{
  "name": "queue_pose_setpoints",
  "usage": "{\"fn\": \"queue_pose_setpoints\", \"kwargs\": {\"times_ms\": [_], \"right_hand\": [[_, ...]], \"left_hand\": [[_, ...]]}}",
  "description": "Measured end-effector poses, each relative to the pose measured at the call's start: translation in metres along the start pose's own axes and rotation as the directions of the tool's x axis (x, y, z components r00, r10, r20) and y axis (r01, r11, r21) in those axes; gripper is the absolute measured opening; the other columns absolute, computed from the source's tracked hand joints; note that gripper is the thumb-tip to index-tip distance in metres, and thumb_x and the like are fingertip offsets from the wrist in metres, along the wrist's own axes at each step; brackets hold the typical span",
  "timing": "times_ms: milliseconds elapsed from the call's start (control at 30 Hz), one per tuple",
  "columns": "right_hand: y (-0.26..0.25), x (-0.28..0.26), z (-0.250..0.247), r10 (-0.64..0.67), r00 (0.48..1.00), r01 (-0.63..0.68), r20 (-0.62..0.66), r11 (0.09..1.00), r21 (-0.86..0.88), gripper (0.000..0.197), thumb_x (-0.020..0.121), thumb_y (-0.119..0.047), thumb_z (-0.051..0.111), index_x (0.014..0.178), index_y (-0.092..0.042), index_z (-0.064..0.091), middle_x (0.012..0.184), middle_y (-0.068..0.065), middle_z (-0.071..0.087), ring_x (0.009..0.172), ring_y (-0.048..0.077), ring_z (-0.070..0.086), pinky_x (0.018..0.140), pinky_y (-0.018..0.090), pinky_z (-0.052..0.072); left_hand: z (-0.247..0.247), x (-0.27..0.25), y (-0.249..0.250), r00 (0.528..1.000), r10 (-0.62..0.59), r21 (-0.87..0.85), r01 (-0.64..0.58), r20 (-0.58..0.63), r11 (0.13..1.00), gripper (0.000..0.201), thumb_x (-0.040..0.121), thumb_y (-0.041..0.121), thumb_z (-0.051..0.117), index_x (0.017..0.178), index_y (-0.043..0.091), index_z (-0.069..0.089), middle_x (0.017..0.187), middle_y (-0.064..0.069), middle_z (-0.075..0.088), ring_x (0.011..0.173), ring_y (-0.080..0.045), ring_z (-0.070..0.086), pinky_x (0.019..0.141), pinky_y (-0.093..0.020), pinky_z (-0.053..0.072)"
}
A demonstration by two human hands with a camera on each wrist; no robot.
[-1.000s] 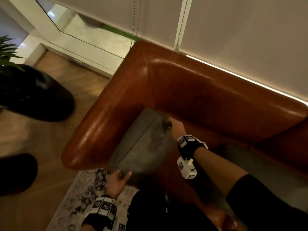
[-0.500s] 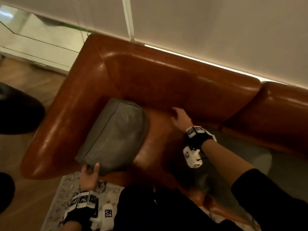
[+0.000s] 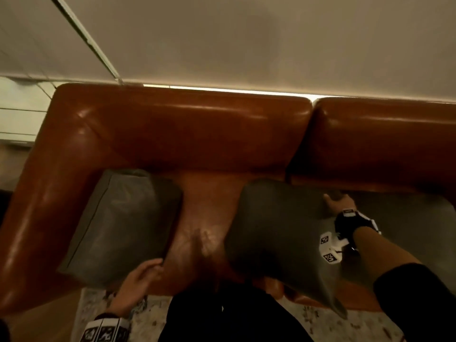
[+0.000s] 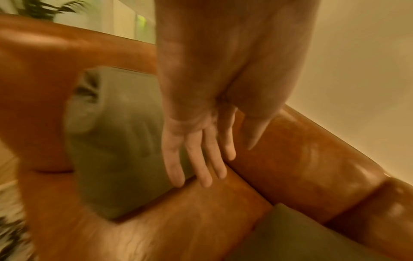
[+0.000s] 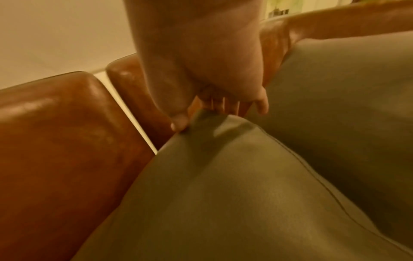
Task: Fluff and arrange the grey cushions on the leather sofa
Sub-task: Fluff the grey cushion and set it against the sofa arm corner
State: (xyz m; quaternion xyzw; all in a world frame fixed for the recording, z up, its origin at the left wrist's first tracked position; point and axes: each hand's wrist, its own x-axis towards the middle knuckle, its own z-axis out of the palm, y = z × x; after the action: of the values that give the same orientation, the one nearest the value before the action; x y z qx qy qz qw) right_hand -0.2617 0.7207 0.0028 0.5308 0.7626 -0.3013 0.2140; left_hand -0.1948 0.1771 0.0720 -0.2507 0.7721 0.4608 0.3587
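A brown leather sofa (image 3: 177,124) holds three grey cushions. The left cushion (image 3: 123,225) leans against the armrest. My left hand (image 3: 145,272) lies at its near front corner, fingers straight (image 4: 194,159) along the cushion's (image 4: 116,141) edge and gripping nothing. The middle cushion (image 3: 278,225) is tilted up off the seat and blurred. My right hand (image 3: 333,201) pinches its far right corner, thumb and fingers closed on the fabric (image 5: 201,114) of that cushion (image 5: 223,194). A third cushion (image 3: 399,233) lies flat under my right forearm.
A patterned rug (image 3: 98,312) lies in front of the sofa, beside my dark-clad legs (image 3: 234,317). A pale blind with a cord (image 3: 86,38) hangs behind the backrest. Another grey cushion (image 5: 335,106) fills the right wrist view. A plant (image 4: 51,8) stands beyond the armrest.
The view has swung right along the sofa. My right hand left the bare seat and took hold of the middle cushion's corner. My left hand stays at the left cushion's front corner.
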Motion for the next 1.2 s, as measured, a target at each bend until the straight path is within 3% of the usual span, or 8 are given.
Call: {"fn": "queue_pose_setpoints", "kwargs": {"times_ms": [167,300,433,567,733,867,1067,1200], "right_hand": [[-0.018,-0.063,0.018,-0.41,0.912,0.408,0.029,0.911,0.049,0.047,0.094,-0.024,0.053,0.137,-0.011,0.04,0.144,0.015,0.039,0.13,0.034,0.04,0.109,0.049,0.032],[-0.033,-0.156,0.028,-0.68,0.729,0.675,-0.075,0.698,0.24,0.025,0.088,-0.017,0.063,0.109,-0.005,0.056,0.096,0.002,0.063,0.092,0.018,0.057,0.082,0.018,0.036],[-0.028,-0.22,0.006,-0.782,0.622,0.672,-0.044,0.503,0.543,0.022,0.085,-0.017,0.066,0.08,-0.008,0.046,0.075,0.013,0.05,0.072,0.027,0.051,0.071,0.039,0.043],[-0.03,-0.235,-0.035,-0.803,0.593,0.619,-0.058,0.409,0.671,0.019,0.083,-0.005,0.065,0.078,-0.016,0.051,0.078,-0.006,0.057,0.079,0.011,0.057,0.073,0.023,0.049],[-0.03,-0.17,-0.02,-0.632,0.774,0.589,-0.043,0.693,0.414,0.025,0.085,-0.018,0.065,0.106,-0.01,0.052,0.105,0.008,0.062,0.1,0.024,0.061,0.085,0.035,0.051],[-0.043,-0.128,0.041,-0.412,0.881,0.343,0.232,0.894,0.287,0.068,0.085,-0.013,0.065,0.142,-0.001,0.029,0.143,0.017,0.041,0.136,0.031,0.037,0.11,0.037,0.033],[-0.081,-0.117,0.054,-0.115,0.989,0.141,-0.097,0.933,0.33,0.048,0.091,-0.007,0.052,0.136,-0.002,0.036,0.139,0.022,0.043,0.128,0.037,0.042,0.104,0.04,0.037],[-0.1,-0.111,0.041,-0.231,0.964,0.264,-0.134,0.9,0.347,0.036,0.09,-0.009,0.056,0.126,-0.005,0.054,0.129,0.015,0.057,0.118,0.029,0.054,0.096,0.033,0.044]], "left_hand": [[0.042,0.025,0.056,0.983,0.15,0.23,-0.172,0.109,0.958,0.018,0.094,0.019,0.052,0.108,0.022,0.063,0.119,-0.01,0.064,0.112,-0.025,0.058,0.094,-0.03,0.043],[0.063,0.049,0.109,0.975,0.213,0.21,-0.197,-0.059,0.958,0.036,0.095,0.022,0.049,0.128,0.008,0.052,0.132,-0.018,0.054,0.119,-0.03,0.053,0.099,-0.032,0.039],[0.063,0.071,0.143,0.974,0.2,0.164,-0.181,-0.106,0.97,0.06,0.094,0.044,0.045,0.139,0.005,0.039,0.145,-0.018,0.042,0.134,-0.033,0.04,0.113,-0.039,0.03],[0.032,0.067,0.168,0.921,0.347,-0.065,-0.363,-0.177,0.93,0.044,0.089,0.034,0.059,0.12,0.003,0.057,0.121,-0.016,0.062,0.112,-0.029,0.058,0.102,-0.044,0.045],[0.036,0.074,0.173,0.891,0.426,-0.042,-0.437,-0.159,0.899,0.025,0.087,0.008,0.061,0.11,-0.002,0.058,0.109,-0.019,0.063,0.103,-0.029,0.06,0.094,-0.042,0.046],[0.071,0.104,0.147,0.959,0.269,-0.006,-0.269,0.092,0.963,0.059,0.08,-0.005,0.065,0.132,0.003,0.039,0.131,-0.017,0.051,0.125,-0.03,0.048,0.107,-0.047,0.039],[0.072,0.13,0.161,0.947,0.298,-0.011,-0.302,-0.122,0.953,0.027,0.09,0.014,0.055,0.116,0.011,0.048,0.121,-0.019,0.058,0.114,-0.036,0.055,0.098,-0.055,0.045],[0.054,0.138,0.168,0.888,0.384,0.039,-0.387,-0.252,0.921,0.03,0.09,0.012,0.055,0.118,0.004,0.05,0.12,-0.019,0.058,0.113,-0.031,0.054,0.1,-0.044,0.043]]}}
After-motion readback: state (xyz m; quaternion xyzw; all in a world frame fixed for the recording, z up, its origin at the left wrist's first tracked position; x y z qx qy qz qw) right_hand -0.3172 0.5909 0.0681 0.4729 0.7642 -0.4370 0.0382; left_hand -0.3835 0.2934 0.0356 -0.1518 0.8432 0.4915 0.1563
